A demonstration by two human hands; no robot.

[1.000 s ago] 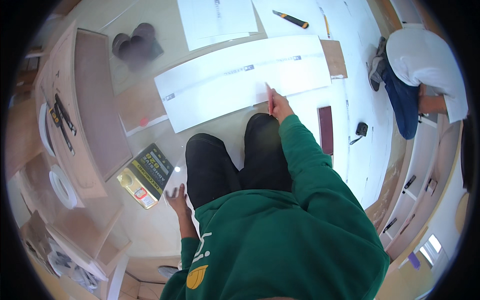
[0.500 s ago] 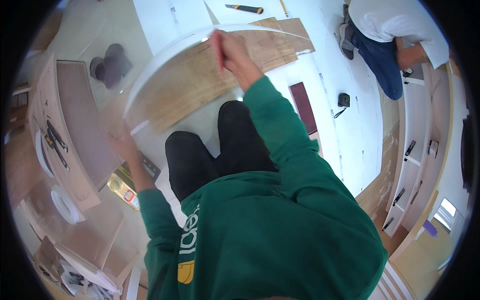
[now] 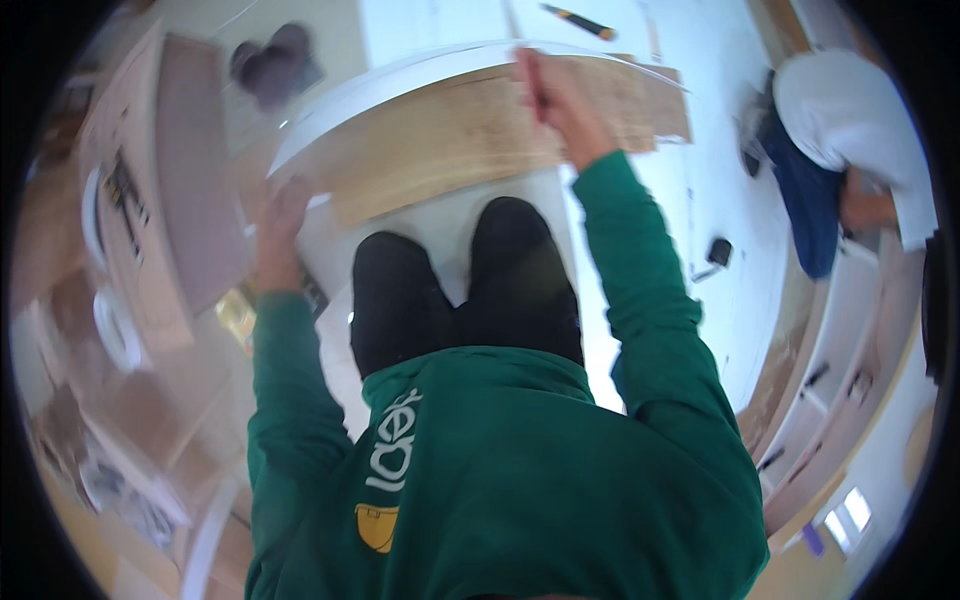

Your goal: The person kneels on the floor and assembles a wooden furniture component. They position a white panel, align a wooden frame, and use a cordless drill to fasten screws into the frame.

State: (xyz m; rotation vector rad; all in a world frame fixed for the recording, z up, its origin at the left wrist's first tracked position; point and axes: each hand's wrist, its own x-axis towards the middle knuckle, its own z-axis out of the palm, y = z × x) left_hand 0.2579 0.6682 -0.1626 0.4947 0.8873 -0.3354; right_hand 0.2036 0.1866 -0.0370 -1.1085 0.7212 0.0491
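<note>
White floor surrounds a long board [image 3: 470, 140], stiff and likely light; left hand [image 3: 280, 225] at 9 o'clock, right hand [image 3: 555, 95] at 12, both clenched on its edges.

long panel [image 3: 450, 150] — white face, raw wood underside | tilted up on edge
</note>
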